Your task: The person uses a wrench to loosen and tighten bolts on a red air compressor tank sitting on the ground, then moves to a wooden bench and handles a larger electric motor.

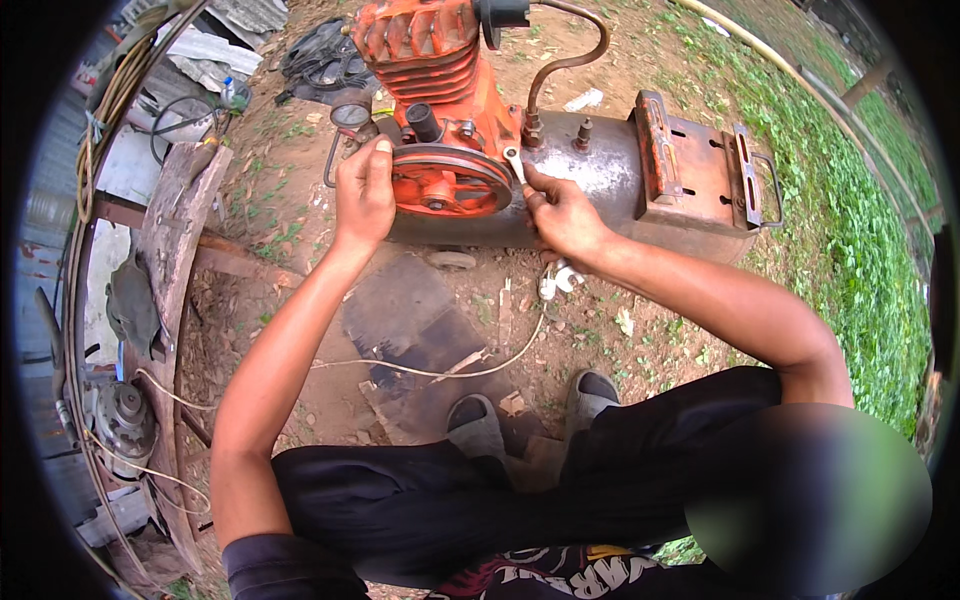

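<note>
An orange compressor pump [430,70] with cooling fins sits on a grey, worn horizontal tank [600,170]. My left hand [367,195] grips the left rim of the orange pulley wheel [472,180] at its front, fingers curled over it. My right hand [560,215] is closed on a silver wrench [516,165], whose ring end is at the base of the pump, just right of the pulley. A pressure gauge [350,118] stands left of the pump. A curved metal pipe [540,80] runs from a fitting on the tank up to the pump head.
A rusty bracket [700,170] tops the tank's right end. Weathered wooden boards [170,260] with cables and a grey metal part [125,425] line the left side. A pale cord [450,373] and a dark flat sheet [385,320] lie on the dirt before me. Grass borders the right.
</note>
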### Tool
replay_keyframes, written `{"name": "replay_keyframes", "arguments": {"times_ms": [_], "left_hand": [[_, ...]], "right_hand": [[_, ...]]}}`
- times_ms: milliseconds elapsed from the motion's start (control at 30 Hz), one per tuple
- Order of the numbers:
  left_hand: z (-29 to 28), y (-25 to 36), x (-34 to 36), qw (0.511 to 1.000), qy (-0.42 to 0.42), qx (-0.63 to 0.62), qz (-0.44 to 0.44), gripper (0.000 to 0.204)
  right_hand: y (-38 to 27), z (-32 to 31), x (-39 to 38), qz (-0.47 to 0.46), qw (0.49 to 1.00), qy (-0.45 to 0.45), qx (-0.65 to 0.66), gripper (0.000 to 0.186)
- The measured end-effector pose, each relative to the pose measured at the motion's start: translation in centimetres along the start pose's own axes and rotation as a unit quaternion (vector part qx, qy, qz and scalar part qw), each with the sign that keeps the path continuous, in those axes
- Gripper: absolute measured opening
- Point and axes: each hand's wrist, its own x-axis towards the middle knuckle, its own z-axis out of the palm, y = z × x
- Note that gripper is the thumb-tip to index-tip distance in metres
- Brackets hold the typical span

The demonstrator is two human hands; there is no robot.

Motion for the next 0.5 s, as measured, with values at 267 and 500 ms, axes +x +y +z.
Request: {"name": "replay_keyframes", "arguments": {"times_ms": [267,500], "left_hand": [[0.3,0.2,0.3,1.0,0.003,-0.002,0.005,0.04],[-0.9,0.0,0.3,0.999,-0.037,0.018,-0.012,0.041]], "right_hand": [[-4.8,-9.5,5.7,-0.229,0.83,-0.114,-0.496,0.029],[-9.3,-9.8,3.4,-0.213,0.836,-0.172,-0.475,0.033]]}}
